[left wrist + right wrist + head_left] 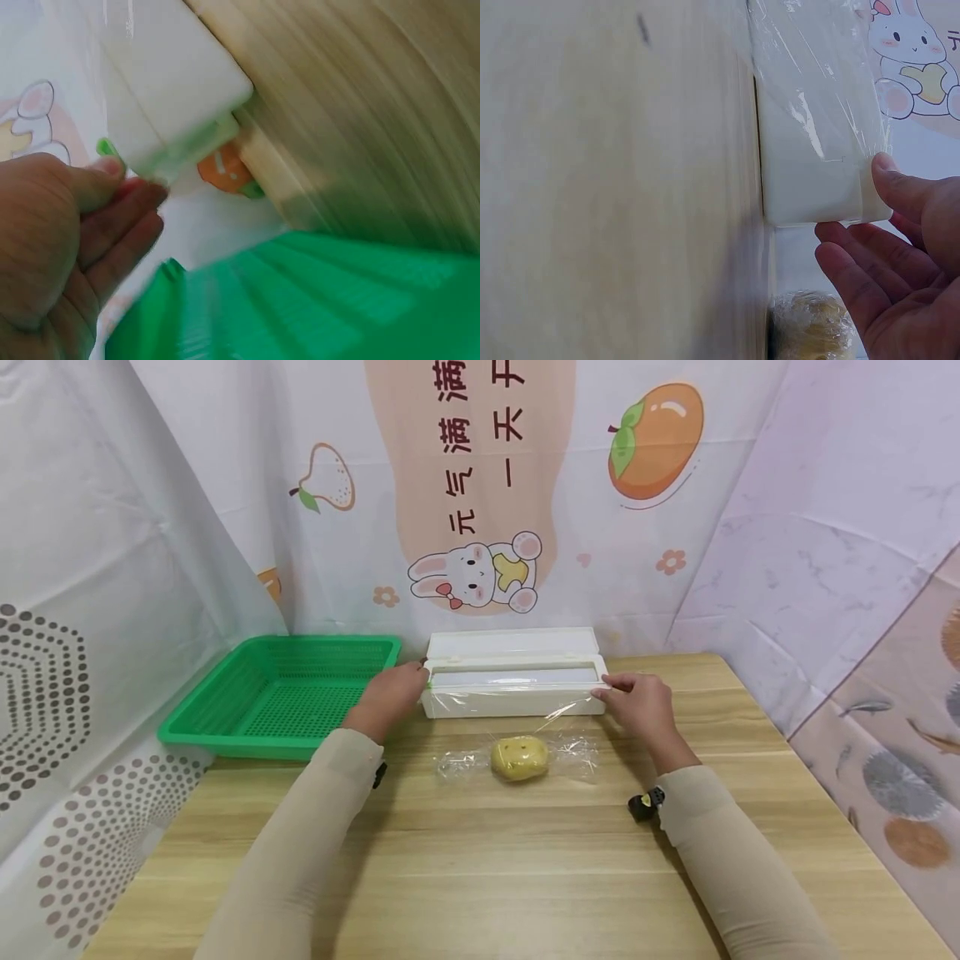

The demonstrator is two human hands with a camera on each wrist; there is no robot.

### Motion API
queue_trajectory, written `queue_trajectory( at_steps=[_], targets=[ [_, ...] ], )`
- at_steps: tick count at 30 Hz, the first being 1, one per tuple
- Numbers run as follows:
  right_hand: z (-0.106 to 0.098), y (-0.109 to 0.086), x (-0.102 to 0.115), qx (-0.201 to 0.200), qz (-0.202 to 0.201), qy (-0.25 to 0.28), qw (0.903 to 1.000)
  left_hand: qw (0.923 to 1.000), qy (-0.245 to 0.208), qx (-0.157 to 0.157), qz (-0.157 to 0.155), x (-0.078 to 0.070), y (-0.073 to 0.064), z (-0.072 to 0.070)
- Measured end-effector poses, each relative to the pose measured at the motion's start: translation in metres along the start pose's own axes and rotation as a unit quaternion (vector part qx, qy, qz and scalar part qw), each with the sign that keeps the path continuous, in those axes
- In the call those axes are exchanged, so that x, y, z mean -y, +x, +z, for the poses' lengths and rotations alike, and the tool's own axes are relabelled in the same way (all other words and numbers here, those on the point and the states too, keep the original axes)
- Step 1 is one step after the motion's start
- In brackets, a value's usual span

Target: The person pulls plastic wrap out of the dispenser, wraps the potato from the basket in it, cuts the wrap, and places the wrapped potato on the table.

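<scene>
A white cling film dispenser (517, 700) lies across the table with its lid raised. My left hand (393, 693) is at its left end, thumb and index finger pinching the corner beside a small green slider (106, 147). At the other end, my right hand (637, 702) grips the corner, thumb on the top edge and fingers by the end face (907, 255). Clear cling film (573, 752) stretches over the dispenser's front and spreads onto the table. A yellow potato (520, 757) sits in front with film on both sides; whether the film lies under or over it, I cannot tell.
A green plastic basket (281, 693) stands left of the dispenser, close to my left hand. In the right wrist view, a film-wrapped yellowish thing (810, 326) is beyond the dispenser's right end. A printed curtain (480, 485) hangs behind the wooden table (510, 868).
</scene>
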State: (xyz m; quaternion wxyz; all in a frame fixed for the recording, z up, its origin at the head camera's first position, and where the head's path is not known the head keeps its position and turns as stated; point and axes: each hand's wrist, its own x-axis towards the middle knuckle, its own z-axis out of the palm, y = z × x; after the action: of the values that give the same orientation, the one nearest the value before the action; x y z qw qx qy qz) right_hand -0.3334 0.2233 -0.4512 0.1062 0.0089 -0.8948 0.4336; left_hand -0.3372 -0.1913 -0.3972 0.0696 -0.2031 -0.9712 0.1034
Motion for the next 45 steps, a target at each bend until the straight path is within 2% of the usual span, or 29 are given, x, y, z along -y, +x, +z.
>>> queue_trajectory(
  at_steps=[7, 12, 17, 21, 26, 33, 36, 41, 45],
  targets=[
    [0.000, 0.001, 0.001, 0.005, 0.002, 0.001, 1.0000, 0.9999, -0.007, -0.006, 0.007, 0.006, -0.002, 0.001],
    [0.000, 0.001, 0.001, 0.002, -0.001, -0.004, 1.0000, 0.9992, -0.035, -0.015, -0.009, 0.005, -0.003, -0.002],
    [0.001, 0.000, -0.001, 0.002, -0.004, -0.007, 1.0000, 0.9975, -0.046, -0.051, -0.017, -0.003, -0.004, -0.003],
    [0.001, 0.001, -0.002, 0.003, -0.010, -0.010, 0.9999, 0.9968, -0.040, -0.063, -0.027, -0.010, 0.000, -0.005],
    [0.002, 0.000, -0.001, -0.010, -0.036, -0.026, 0.9989, 0.9963, -0.030, -0.076, -0.027, -0.013, 0.003, -0.005],
    [0.004, -0.001, 0.003, -0.030, -0.076, -0.032, 0.9962, 0.9900, -0.026, -0.138, 0.003, -0.013, -0.001, 0.001],
    [0.003, 0.000, 0.003, -0.037, -0.103, -0.035, 0.9933, 0.9878, -0.026, -0.153, 0.007, -0.013, -0.003, 0.002],
    [0.001, 0.000, 0.002, -0.035, -0.144, -0.048, 0.9878, 0.9848, -0.034, -0.170, 0.013, -0.013, -0.007, 0.002],
    [-0.005, -0.005, 0.004, -0.028, -0.159, -0.038, 0.9862, 0.9820, -0.037, -0.184, 0.022, -0.012, -0.013, 0.002]
  ],
)
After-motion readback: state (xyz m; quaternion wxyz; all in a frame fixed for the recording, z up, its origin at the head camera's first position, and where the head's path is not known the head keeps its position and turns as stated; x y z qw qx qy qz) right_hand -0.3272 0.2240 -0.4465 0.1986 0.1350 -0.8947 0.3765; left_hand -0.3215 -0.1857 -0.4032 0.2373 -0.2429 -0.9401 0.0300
